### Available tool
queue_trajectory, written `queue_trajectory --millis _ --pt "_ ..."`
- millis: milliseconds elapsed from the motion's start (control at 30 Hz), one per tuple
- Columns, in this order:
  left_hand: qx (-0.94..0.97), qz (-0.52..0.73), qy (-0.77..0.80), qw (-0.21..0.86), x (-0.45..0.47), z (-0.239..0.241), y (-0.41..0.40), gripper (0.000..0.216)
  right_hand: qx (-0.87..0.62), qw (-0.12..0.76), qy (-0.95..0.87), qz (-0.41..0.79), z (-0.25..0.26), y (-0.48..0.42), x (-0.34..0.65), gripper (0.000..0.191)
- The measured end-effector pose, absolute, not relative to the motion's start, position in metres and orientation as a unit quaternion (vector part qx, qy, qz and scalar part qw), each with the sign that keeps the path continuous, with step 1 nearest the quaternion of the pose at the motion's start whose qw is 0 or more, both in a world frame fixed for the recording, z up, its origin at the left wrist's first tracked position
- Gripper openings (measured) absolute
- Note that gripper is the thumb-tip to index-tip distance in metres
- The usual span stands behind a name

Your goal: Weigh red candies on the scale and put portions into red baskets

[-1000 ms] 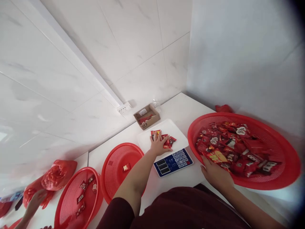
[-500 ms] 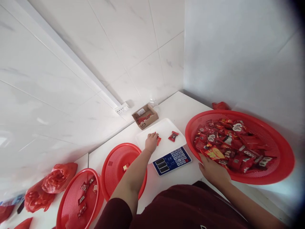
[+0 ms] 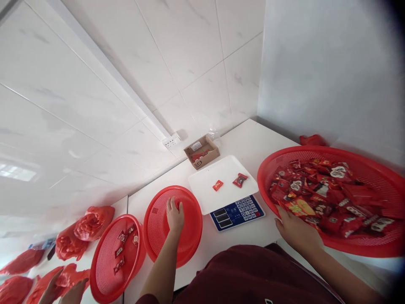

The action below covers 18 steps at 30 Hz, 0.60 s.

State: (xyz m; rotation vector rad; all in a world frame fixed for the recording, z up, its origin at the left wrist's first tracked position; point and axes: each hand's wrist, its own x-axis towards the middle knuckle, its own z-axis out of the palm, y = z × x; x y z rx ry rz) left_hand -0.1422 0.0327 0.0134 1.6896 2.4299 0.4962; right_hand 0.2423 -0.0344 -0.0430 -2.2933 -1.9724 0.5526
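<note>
White, round-cornered scale plate [image 3: 205,202]: its pile is just reduced to a small, flat orange-red packet [image 3: 218,185] near the middle and a darker, twist-ended packet [image 3: 240,180] towards 2 o'clock, so little seems left there to handle.
Left hand [image 3: 175,215]: has moved from the plate to 8 o'clock, inside the round, red plastic mesh basket [image 3: 193,240]; its fingers curl, and whether they hold anything I cannot tell.
Right hand [image 3: 299,232]: stays at the plate's 4 o'clock, fingers over the rim of the wide, red plastic mesh basket [image 3: 354,249]; how firmly it grips cannot be told.
Heap of glossy, crimped red wrappers [image 3: 329,198]: fills that wide basket at 3 o'clock, creased and mixed in shape.
Open, brown cardboard box [image 3: 202,158]: at 11 o'clock, matt and square-edged, with red wrappers inside.
Blue keypad panel [image 3: 237,212]: flat and smooth, at the plate's 5 o'clock.
Another person's hands [image 3: 76,291]: far off at 8 o'clock, by crumpled, thin red plastic bags [image 3: 95,221].
</note>
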Motion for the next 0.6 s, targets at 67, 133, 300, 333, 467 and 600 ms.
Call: queue_trajectory --millis 67,133,300,333,467,600 --pt "0.574 0.144 0.805 0.046 -0.134 0.006 0.028 0.047 -0.745 0.024 -0.640 0.185 -0.042 -0.034 0.242 0.045" --pt "0.623 0.140 0.768 0.043 -0.116 0.001 0.031 0.048 -0.747 0.015 -0.638 0.187 -0.043 -0.034 0.243 0.045" --pt "0.743 0.095 0.641 0.166 -0.034 -0.011 0.067 0.056 -0.750 0.016 -0.633 0.189 -0.046 -0.034 0.242 0.046" --pt "0.748 0.078 0.632 0.189 -0.015 -0.014 0.076 0.059 -0.751 0.015 -0.633 0.189 -0.046 -0.034 0.242 0.046" --pt "0.780 0.017 0.587 0.215 0.053 -0.026 0.107 0.062 -0.748 0.009 -0.635 0.192 -0.043 -0.034 0.241 0.047" --pt "0.850 -0.014 0.498 0.172 0.082 -0.034 0.125 0.045 -0.741 0.012 -0.638 0.207 -0.043 -0.033 0.243 0.048"
